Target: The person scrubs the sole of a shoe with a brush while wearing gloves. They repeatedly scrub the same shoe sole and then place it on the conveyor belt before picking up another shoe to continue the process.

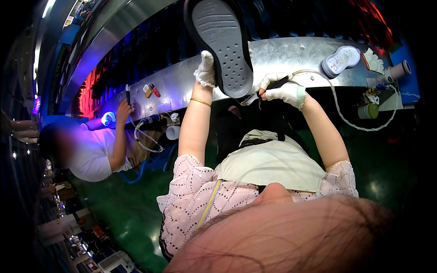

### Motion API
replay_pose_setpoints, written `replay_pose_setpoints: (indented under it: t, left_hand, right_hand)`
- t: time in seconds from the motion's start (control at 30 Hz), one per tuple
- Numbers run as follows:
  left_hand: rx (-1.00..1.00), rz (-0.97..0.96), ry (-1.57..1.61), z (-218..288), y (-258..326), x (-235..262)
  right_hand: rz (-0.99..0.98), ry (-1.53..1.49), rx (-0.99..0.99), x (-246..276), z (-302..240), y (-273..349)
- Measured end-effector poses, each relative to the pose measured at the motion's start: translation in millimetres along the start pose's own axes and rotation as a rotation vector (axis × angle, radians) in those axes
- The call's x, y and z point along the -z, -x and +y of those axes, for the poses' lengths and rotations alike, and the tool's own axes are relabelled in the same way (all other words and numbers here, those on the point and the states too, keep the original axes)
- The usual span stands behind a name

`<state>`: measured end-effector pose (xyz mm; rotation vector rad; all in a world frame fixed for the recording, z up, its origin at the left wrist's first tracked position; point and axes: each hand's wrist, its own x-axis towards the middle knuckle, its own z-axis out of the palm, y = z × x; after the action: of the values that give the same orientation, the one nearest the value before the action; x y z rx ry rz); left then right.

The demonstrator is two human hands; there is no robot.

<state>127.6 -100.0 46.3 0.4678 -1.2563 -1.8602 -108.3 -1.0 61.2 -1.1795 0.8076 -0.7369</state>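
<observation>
A large shoe sole (234,68), grey inside with a black rim and small holes, is raised over the metal bench, its narrower end toward me. My left hand (207,69), in a white glove, grips its left edge; part of the fingers is hidden behind it. Close to the sole's near end, my right hand (284,92) wears a white glove with some fingertips bare. It is closed around a slim black-handled tool (276,83), whose tip I cannot make out clearly. A pale hose (334,93) loops from the tool off to the right.
On the metal bench (282,54), a white shoe sole (341,60) and a white glove (373,61) lie to the right, near a pinkish cylinder (400,69). At left sits a co-worker (93,154) holding a dark, slim tool (128,94). Dark machinery with red light runs behind the bench.
</observation>
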Motion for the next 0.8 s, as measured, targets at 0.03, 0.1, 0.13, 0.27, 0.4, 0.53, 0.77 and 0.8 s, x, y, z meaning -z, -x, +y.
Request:
replay_pose_setpoints:
  t: [0.03, 0.1, 0.13, 0.27, 0.4, 0.53, 0.77, 0.8]
  left_hand:
    - [0.038, 0.06, -0.037, -1.5, -0.2, 1.8]
    - [0.061, 0.099, 0.004, -4.7, -2.7, 2.5]
    - [0.105, 0.117, 0.039, -4.3, -4.4, 2.6]
    - [0.249, 0.216, 0.145, 3.9, -9.9, -1.1]
    - [0.376, 0.328, 0.131, 9.6, -11.7, -7.6]
    - [0.424, 0.357, 0.14, 12.6, -11.5, -10.8]
    - [0.473, 0.382, 0.055, 18.4, -8.2, -16.8]
    - [0.47, 0.361, 0.08, 19.4, -7.2, -17.9]
  right_hand:
    - [0.056, 0.019, -0.054, -1.4, 0.1, -1.6]
    - [0.099, 0.032, 0.165, -3.3, 0.9, -3.5]
    - [0.118, 0.051, 0.28, -6.3, 2.4, -4.0]
    - [0.076, 0.393, 0.341, -12.6, 6.7, -11.3]
    - [0.072, 0.11, 0.051, -9.2, 5.5, -13.0]
    - [0.203, 0.321, 0.394, -7.8, 4.0, -14.5]
    - [0.174, 0.196, 0.401, -4.1, 0.0, -17.8]
    - [0.197, 0.229, 0.366, -1.5, -1.4, -19.0]
